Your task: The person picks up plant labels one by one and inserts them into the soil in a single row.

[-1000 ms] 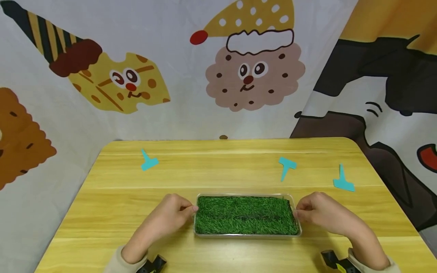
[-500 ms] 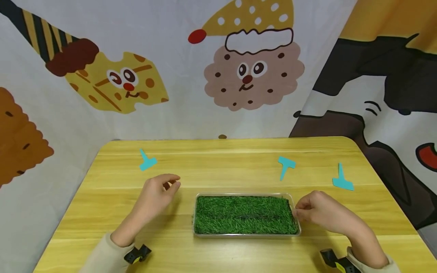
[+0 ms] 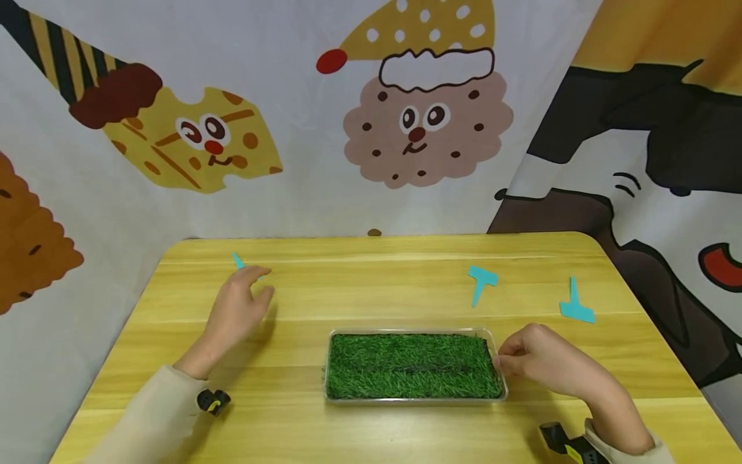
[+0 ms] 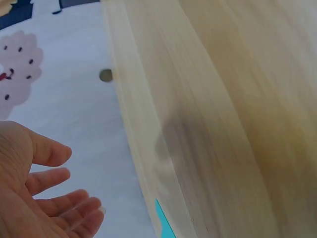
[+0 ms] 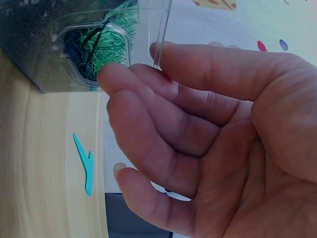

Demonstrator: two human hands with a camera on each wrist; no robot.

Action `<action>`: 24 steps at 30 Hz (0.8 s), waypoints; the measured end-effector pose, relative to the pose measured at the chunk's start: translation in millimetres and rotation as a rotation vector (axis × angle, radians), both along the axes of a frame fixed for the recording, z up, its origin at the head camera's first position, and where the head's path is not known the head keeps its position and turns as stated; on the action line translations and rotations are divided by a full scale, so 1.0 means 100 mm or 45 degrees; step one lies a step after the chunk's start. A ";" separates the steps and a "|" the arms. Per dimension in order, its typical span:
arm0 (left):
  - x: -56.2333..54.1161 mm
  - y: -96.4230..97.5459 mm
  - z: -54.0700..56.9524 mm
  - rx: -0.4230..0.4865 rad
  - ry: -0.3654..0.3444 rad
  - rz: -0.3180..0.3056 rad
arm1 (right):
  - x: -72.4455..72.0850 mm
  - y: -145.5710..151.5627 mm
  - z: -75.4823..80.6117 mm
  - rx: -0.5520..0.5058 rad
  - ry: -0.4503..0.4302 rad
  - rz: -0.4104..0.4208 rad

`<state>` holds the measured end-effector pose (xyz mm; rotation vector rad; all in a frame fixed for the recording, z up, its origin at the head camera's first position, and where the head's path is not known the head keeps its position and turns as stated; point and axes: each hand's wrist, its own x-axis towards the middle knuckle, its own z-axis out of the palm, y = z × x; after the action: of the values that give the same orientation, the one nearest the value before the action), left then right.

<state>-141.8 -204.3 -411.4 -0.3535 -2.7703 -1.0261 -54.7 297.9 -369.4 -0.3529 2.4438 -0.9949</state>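
Note:
A clear plastic tray (image 3: 414,401) filled with green artificial grass (image 3: 400,364) stands on the table near its front. My right hand (image 3: 539,357) pinches the tray's right rim between thumb and fingers. In the right wrist view, the thumb lies over the clear wall (image 5: 148,29) and fingertips sit on its other side. Over the table's back left, my left hand (image 3: 234,309) has its fingers spread and holds nothing. It partly covers a blue T-shaped plant label (image 3: 237,260) in the head view. The left wrist view shows the tip of this label at the bottom edge.
Two more blue T-shaped plant labels lie to the right: one label (image 3: 482,280) behind the tray, another label (image 3: 577,311) farther right. The wooden table (image 3: 371,283) ends at the back against a cartoon-printed cloth (image 3: 313,206).
My left hand has let go of the tray's left end and moved left and away from me, to the left label. My right hand keeps its grip on the tray.

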 end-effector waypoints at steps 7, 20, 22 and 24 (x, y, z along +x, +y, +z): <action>-0.20 -0.16 -0.02 -0.138 -0.041 -0.023 | 0.00 0.00 0.00 0.000 0.011 0.007; -0.51 -0.48 -0.10 -0.381 -0.219 -0.257 | -0.01 0.01 0.01 -0.026 -0.005 0.013; -0.55 -0.52 -0.11 -0.405 -0.239 -0.294 | -0.01 0.01 0.01 -0.021 -0.007 0.015; -0.58 -0.55 -0.12 -0.424 -0.262 -0.311 | -0.01 0.01 0.01 -0.018 -0.007 0.019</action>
<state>-199.8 -259.4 -422.9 -0.6806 -3.1499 -0.6715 -55.5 298.5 -368.8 -0.3721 2.4270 -1.0063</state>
